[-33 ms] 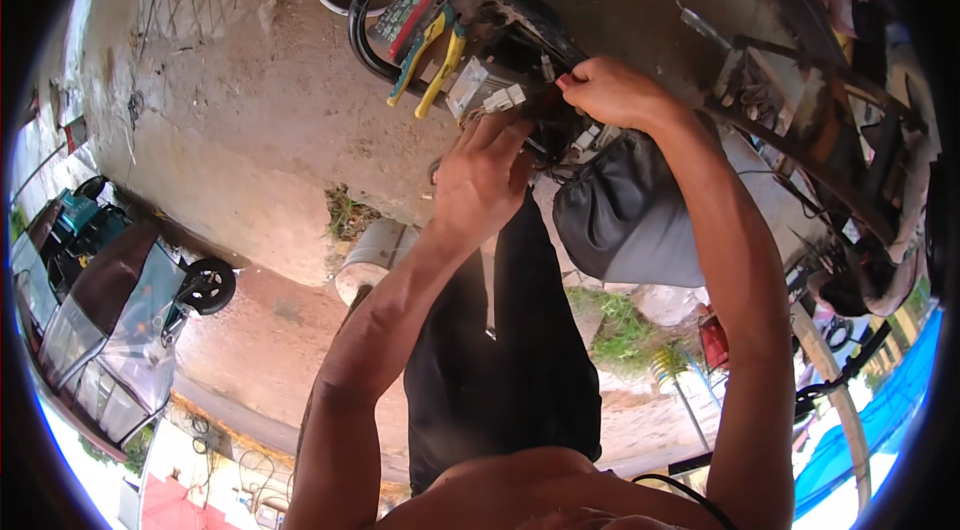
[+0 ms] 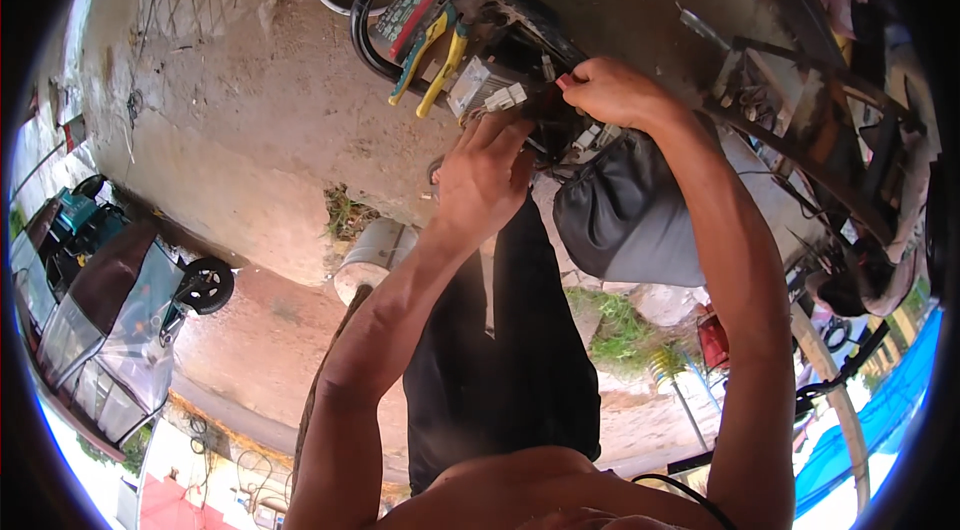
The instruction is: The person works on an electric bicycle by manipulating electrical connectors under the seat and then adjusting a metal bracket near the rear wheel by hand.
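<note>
Head view: right hand (image 2: 612, 93) has thumb and finger clamped on small red piece (image 2: 566, 82), at hand's 9 o'clock. Left hand (image 2: 483, 178), fingers bent, sits near white connector (image 2: 504, 98) at its 12 o'clock; can't tell if gripping. Finned metal box (image 2: 474, 85) just beside connector, 10 o'clock. Pliers (image 2: 443, 72), left hand's 11 o'clock.
</note>
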The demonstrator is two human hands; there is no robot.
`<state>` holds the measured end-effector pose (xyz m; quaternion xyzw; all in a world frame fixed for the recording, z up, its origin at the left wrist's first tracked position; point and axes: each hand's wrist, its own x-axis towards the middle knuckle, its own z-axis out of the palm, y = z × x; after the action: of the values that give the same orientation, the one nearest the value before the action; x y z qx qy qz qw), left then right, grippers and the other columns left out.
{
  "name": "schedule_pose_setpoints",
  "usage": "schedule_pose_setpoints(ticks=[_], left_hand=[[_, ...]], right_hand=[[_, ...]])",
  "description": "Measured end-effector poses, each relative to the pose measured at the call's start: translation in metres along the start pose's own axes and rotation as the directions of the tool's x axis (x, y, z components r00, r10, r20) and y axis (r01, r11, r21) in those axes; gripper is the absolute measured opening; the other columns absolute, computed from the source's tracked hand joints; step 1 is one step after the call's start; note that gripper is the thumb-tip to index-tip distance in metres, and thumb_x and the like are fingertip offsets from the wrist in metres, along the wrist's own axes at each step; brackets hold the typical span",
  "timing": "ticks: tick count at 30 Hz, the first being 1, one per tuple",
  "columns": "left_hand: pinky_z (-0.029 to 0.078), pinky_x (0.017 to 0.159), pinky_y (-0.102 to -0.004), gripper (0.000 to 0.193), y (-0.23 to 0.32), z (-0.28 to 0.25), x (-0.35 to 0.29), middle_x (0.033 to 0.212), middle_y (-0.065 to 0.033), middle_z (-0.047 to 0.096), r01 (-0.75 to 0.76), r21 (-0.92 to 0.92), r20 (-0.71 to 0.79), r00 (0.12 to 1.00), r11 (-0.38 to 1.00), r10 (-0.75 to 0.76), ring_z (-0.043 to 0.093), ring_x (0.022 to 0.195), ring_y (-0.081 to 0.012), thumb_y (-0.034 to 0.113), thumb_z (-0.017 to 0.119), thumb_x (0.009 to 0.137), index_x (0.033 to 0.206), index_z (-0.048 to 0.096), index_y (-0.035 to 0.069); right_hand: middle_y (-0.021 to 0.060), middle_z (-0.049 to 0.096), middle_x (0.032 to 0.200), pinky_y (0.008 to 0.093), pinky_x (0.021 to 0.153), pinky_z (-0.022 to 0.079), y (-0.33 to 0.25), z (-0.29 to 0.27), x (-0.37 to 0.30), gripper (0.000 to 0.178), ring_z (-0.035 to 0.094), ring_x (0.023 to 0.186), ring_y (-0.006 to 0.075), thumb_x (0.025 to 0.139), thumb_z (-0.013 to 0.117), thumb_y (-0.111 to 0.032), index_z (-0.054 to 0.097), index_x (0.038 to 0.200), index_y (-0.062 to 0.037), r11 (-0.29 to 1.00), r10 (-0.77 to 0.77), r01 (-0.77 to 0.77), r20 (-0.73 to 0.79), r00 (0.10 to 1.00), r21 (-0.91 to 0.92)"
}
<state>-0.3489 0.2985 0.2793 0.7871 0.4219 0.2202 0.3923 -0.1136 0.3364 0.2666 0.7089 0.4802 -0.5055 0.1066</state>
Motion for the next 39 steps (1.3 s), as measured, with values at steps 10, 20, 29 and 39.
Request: schedule_pose_setpoints(ticks=[10,20,29,39], left_hand=[[0.056,0.086,-0.0395,0.028,-0.003,-0.004,0.003,0.118,-0.0107,0.069,0.113,-0.111,-0.059,0.991,0.987,-0.120,0.067,0.106,-0.0337,0.005,0.071,0.084,0.113,0.070,0.006],[0.056,0.086,-0.0400,0.024,-0.005,-0.003,0.003,0.116,-0.0120,0.069,0.149,-0.198,-0.059,0.985,0.969,-0.163,0.068,0.105,-0.0344,0.004,0.071,0.085,0.110,0.071,0.005],[0.055,0.085,-0.0396,0.023,-0.008,-0.002,-0.003,0.113,-0.0127,0.069,0.132,-0.247,-0.066,0.986,0.960,-0.153,0.068,0.103,-0.0345,-0.001,0.070,0.085,0.107,0.070,0.003],[0.055,0.086,-0.0398,0.025,-0.010,-0.001,-0.006,0.115,-0.0121,0.068,0.146,-0.256,-0.062,0.984,0.956,-0.167,0.067,0.105,-0.0349,-0.002,0.070,0.085,0.109,0.069,0.004]], right_hand=[[0.0144,0.076,0.089,0.0393,0.075,0.054,0.003,0.003,0.005,0.029,0.072,0.079,0.0250,0.093,0.064,-0.024,0.074,0.109,-0.0019,0.994,-0.042,0.043,-0.007,0.999,0.103],[0.0140,0.076,0.095,0.0379,0.079,0.054,-0.001,0.001,0.005,0.030,0.072,0.083,0.0232,0.089,0.070,-0.025,0.074,0.110,-0.0033,0.997,0.010,-0.020,0.143,0.990,0.071],[0.0157,0.075,0.105,0.0412,0.086,0.053,-0.012,-0.004,-0.001,0.033,0.070,0.099,0.0290,0.087,0.073,-0.030,0.075,0.110,-0.0074,0.999,-0.010,0.017,0.142,0.990,-0.051],[0.0121,0.075,0.091,0.0380,0.073,0.053,-0.005,0.006,0.006,0.033,0.069,0.077,0.0207,0.092,0.067,-0.025,0.073,0.119,-0.0068,0.999,-0.027,0.019,0.205,0.978,0.040]])
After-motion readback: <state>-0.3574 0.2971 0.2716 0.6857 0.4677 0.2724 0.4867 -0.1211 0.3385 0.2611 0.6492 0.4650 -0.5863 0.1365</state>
